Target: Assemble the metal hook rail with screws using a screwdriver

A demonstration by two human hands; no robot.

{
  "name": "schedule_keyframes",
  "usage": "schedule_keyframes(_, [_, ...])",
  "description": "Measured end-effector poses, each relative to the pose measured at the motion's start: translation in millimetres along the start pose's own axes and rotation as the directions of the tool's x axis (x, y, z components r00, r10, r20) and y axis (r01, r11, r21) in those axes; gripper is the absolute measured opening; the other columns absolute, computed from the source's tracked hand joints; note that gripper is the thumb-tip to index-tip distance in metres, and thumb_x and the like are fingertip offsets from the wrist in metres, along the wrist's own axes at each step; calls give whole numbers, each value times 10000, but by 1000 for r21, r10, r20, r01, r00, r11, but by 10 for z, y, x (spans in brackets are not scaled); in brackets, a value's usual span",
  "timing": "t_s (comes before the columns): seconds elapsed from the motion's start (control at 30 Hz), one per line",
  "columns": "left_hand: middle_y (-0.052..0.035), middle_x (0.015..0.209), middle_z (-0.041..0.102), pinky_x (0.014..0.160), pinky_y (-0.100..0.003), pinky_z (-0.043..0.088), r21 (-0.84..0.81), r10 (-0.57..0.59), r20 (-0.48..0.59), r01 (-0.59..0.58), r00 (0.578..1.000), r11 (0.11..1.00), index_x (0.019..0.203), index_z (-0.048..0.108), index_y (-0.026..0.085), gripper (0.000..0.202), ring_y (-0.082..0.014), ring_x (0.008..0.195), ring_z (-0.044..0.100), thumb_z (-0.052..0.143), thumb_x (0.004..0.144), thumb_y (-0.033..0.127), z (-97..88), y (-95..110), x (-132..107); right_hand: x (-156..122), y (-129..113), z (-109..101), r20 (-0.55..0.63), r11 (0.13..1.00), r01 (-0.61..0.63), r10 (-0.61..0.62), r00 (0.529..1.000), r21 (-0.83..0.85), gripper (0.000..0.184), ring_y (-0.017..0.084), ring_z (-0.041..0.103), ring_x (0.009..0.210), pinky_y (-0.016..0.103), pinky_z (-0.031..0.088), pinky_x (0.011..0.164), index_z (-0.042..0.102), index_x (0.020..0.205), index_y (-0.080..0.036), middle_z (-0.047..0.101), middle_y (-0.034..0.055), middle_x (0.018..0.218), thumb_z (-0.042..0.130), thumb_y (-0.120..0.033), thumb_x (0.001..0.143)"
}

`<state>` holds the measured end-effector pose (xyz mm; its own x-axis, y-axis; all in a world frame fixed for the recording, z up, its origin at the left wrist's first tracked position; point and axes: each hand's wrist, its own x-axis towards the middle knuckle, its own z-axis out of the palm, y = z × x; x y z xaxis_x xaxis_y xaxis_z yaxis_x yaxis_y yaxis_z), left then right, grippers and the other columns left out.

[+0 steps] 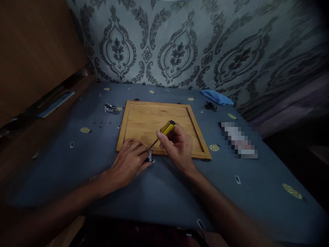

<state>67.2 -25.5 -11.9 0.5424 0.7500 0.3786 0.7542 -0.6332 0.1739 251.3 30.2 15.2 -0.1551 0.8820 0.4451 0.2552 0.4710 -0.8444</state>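
Observation:
A framed wooden cabinet door [144,118] lies flat on the blue patterned cloth. My right hand [181,145] is closed around the yellow and black handle of a screwdriver [168,127], which slants down to the left. The screwdriver's tip meets a small metal hinge [150,156] at the door's near edge. My left hand [131,159] presses on that hinge from the left, its fingers bent over the door's edge and covering part of the metal. Whether a screw sits under the tip is too small to tell.
Another metal hinge [111,108] lies left of the door, with several small screws [101,124] nearer me. At the back right are a blue cloth [217,97] and a dark small object [211,106]. A blurred-out flat item [239,140] lies right. Patterned wall [177,51] behind; wooden cabinet [38,51] left.

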Motion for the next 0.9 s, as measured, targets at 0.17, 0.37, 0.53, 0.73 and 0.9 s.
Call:
schedule_keyframes(0.17, [-47, 1054, 781, 1001, -461, 419, 4, -1, -7, 1, 1000, 1000, 1035, 751, 156, 184, -266, 1050, 652, 720, 982, 330, 0, 5, 1, 2, 17, -2, 34, 1000, -3, 2, 999, 2, 401, 121, 506, 562, 271, 427, 539, 475, 729, -245, 504, -49, 631, 747, -479, 908])
schedule_keyframes(0.37, [-49, 1051, 776, 1007, -458, 412, -3, -4, -17, 4, 1000, 1000, 1042, 750, 162, 177, -266, 1066, 645, 720, 983, 327, 10, 4, -5, 95, -88, -111, 242, 986, -52, 11, 970, 160, 351, 122, 588, 599, 267, 473, 570, 628, 979, -217, 586, -37, 735, 748, -539, 907])
schedule_keyframes(0.53, [-49, 1053, 777, 997, -454, 420, 3, 3, -4, -3, 1000, 1000, 1027, 754, 172, 175, -255, 1044, 646, 696, 1000, 334, 4, 5, 0, 129, -105, -150, 278, 980, -86, 33, 960, 180, 383, 117, 566, 559, 275, 482, 546, 664, 866, -211, 610, -21, 720, 769, -579, 875])
schedule_keyframes(0.73, [-56, 1065, 777, 1011, -465, 418, 10, -8, -3, 8, 1000, 1000, 1030, 751, 176, 174, -258, 1055, 646, 681, 1010, 334, 3, 11, -4, 101, -46, -81, 189, 956, -178, 135, 973, 232, 466, 98, 489, 475, 229, 423, 436, 563, 746, -233, 510, -71, 586, 859, -593, 774])
schedule_keyframes(0.9, [-52, 1059, 779, 1021, -466, 416, 9, -10, -3, 10, 1000, 1000, 1014, 753, 180, 181, -256, 1056, 647, 671, 1017, 342, 8, 10, -6, 149, -97, -161, 280, 955, -171, 99, 955, 243, 442, 126, 601, 542, 265, 525, 538, 666, 921, -214, 622, -39, 656, 827, -610, 809])
